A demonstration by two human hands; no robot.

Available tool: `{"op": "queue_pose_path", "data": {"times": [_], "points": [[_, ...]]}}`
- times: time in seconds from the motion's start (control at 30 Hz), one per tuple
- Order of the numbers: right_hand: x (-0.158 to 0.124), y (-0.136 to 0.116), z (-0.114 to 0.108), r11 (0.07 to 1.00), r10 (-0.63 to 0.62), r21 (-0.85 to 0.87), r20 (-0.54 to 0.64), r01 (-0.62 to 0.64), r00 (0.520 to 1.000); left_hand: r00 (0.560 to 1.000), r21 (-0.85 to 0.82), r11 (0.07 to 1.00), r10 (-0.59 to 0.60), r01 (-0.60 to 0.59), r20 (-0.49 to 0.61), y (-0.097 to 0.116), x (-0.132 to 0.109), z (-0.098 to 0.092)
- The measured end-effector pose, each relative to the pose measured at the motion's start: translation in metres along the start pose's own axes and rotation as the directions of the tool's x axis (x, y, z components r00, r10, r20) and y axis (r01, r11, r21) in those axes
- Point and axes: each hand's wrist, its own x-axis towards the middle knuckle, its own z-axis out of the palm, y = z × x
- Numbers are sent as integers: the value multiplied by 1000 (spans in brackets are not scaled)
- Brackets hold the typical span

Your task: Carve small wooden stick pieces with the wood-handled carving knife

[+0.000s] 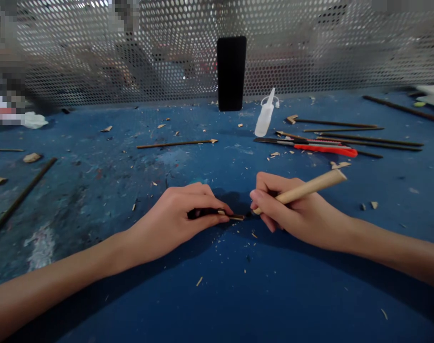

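My left hand [177,224] pinches a thin dark wooden stick [234,216] whose shaved pale tip points right, and much of the stick is hidden in my fingers. My right hand [284,209] grips a pale tan cylinder [310,188], perhaps a rolled paper tube or a wooden dowel. The cylinder slants down to the left, and its lower end sits right at the stick's tip. Both hands are close together above the blue worktable [217,281], with my fingers curled and shadows beneath them.
A perforated metal panel [217,57] backs the table, with a black phone [231,74] upright against it. Nearby are a plastic squeeze bottle [264,114], a red utility knife [326,150], several dark sticks, and scattered wood shavings.
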Motion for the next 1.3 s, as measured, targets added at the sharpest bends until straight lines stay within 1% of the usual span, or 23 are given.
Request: {"op": "queue_pose_path", "data": {"times": [0.17,0.3,0.37,0.53,0.7,0.9,1.03,1.1,1.13,1.23,1.3], "points": [[2,-5,-3,998,58,-30,71,-56,996,1000,13,1000,19,-19,-10,1,0,0],[3,-8,-4,995,73,-74,129,-64,989,999,28,999,45,-44,-29,1,1,1],[3,-6,-4,995,80,-66,120,-72,990,998,36,998,50,-49,-25,1,1,1],[2,3,-2,997,65,48,31,-66,997,998,48,997,57,-56,-32,-1,0,1],[2,-1,-3,998,50,-26,54,-49,997,997,51,996,74,-72,-39,0,0,1],[3,-7,-2,991,81,-110,80,-72,993,997,63,996,67,-65,-27,1,0,0],[4,-7,-1,981,50,-190,89,-32,995,998,73,997,10,-7,-54,-1,-1,1],[5,-4,-2,988,45,-150,69,-35,997,997,104,995,6,3,-79,-3,-1,2],[5,-3,-2,994,50,-101,50,-45,997,995,145,989,26,-12,-97,-4,-1,3],[4,2,-2,998,55,46,-19,-54,998,981,302,951,119,-69,-151,-7,0,5],[3,4,-1,996,61,69,-38,-58,997,972,351,929,180,-118,-150,-8,0,6]]}}
